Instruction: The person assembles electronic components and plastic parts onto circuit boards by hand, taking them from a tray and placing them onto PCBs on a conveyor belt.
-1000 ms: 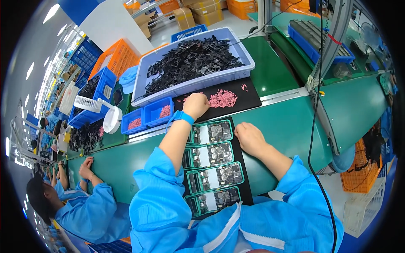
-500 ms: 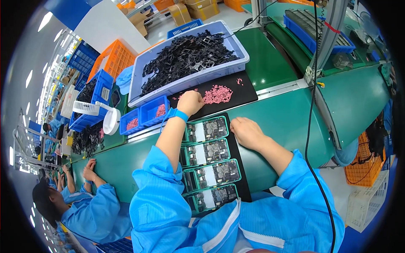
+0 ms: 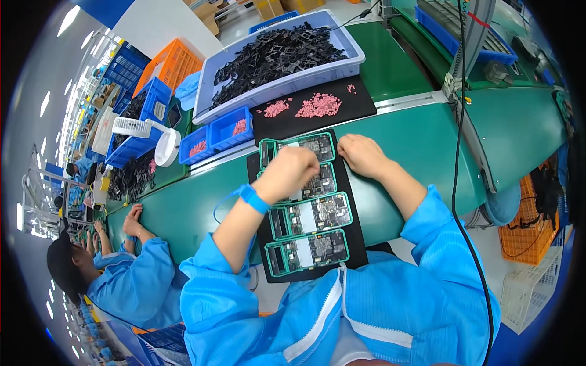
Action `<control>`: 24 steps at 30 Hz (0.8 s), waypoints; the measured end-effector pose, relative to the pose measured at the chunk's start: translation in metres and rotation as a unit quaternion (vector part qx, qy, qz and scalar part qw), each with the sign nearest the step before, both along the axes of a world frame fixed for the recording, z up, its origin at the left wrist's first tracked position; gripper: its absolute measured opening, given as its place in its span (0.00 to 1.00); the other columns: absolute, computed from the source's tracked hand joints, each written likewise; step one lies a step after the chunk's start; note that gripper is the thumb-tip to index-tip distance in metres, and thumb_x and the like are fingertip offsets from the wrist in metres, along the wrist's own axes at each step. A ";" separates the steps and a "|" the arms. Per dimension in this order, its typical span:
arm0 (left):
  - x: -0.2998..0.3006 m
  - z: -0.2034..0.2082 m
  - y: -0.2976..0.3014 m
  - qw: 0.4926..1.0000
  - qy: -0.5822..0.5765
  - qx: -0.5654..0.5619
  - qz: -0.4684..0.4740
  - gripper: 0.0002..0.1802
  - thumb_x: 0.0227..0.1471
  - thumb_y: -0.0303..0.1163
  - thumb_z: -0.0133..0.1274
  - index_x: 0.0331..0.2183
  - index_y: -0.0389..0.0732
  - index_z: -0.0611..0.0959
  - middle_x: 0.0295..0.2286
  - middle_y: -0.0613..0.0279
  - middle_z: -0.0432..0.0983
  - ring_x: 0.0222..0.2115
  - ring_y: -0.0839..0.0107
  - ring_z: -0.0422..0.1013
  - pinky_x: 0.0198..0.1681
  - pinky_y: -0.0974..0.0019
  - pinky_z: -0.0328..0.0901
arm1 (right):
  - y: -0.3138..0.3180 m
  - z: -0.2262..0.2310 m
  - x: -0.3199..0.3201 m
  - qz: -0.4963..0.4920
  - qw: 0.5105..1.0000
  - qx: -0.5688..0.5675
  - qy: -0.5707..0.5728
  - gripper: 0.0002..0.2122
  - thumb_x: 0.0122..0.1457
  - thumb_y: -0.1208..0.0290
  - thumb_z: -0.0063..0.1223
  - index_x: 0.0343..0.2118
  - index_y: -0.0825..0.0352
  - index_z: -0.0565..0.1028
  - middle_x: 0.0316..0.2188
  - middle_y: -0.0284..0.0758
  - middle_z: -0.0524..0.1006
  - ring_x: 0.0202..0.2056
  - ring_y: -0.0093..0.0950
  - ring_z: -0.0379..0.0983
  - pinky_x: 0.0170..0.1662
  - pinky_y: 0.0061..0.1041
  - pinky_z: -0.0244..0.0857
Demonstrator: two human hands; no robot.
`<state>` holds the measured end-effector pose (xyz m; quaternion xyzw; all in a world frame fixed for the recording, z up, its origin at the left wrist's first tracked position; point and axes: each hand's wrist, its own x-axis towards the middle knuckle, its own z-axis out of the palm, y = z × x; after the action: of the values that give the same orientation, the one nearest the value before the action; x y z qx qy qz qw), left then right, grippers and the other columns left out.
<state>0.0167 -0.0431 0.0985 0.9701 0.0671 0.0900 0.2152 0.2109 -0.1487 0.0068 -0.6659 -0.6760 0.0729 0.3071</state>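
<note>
Several open phone housings with circuit boards, such as the green-rimmed one lowest in the row (image 3: 328, 247), lie in a column on a black mat (image 3: 358, 244). My left hand (image 3: 292, 172), a blue band at its wrist, is bent over the upper two housings and hides part of them. Its fingers are pinched downward; whatever they hold is hidden. Beside the right end of the topmost housing (image 3: 318, 145) rests my right hand (image 3: 361, 156), fingers curled in and closed, their contents out of sight. Beyond lie a large pile of small pink pieces (image 3: 320, 105) and a smaller pile.
A large pale-blue bin (image 3: 293, 76) of black plastic parts stands at the back. Two small blue trays (image 3: 227, 140) with pink pieces sit left of the piles. A white fan (image 3: 166, 148) stands farther left. A black cable (image 3: 455, 183) hangs at right. A co-worker (image 3: 122, 274) sits at left.
My left hand has come back from the pink pieces to the upper housings. The view has shifted, so the housings appear higher. My right hand stays beside the top housing.
</note>
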 end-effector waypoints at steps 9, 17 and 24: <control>-0.025 -0.026 -0.060 0.991 0.001 0.127 0.029 0.02 0.40 0.26 0.56 0.23 0.41 0.79 0.23 0.61 0.74 0.30 0.60 0.71 0.37 0.60 0.62 | -0.002 -0.002 -0.005 -0.004 1.000 0.023 0.006 0.02 0.51 0.76 0.49 0.27 0.66 0.72 0.28 0.41 0.75 0.35 0.42 0.72 0.39 0.38 0.66; -0.046 -0.015 -0.029 0.984 -0.038 0.109 0.137 0.02 0.40 0.27 0.56 0.20 0.39 0.81 0.21 0.56 0.76 0.27 0.58 0.73 0.34 0.57 0.66 | -0.005 -0.005 -0.006 -0.011 1.000 0.028 0.002 0.02 0.52 0.75 0.50 0.28 0.66 0.72 0.29 0.40 0.75 0.37 0.40 0.72 0.40 0.37 0.65; -0.039 -0.022 -0.037 0.993 -0.019 0.063 0.103 0.02 0.40 0.24 0.55 0.19 0.37 0.80 0.22 0.54 0.76 0.26 0.56 0.73 0.34 0.56 0.67 | -0.006 -0.008 -0.003 -0.003 0.999 0.047 0.008 0.03 0.53 0.74 0.51 0.28 0.66 0.72 0.29 0.40 0.74 0.36 0.41 0.72 0.40 0.37 0.65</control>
<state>-0.0222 -0.0799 0.0762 0.9677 0.1568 0.1339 0.1448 0.2076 -0.1547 -0.0008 -0.6519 -0.6743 0.0453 0.3439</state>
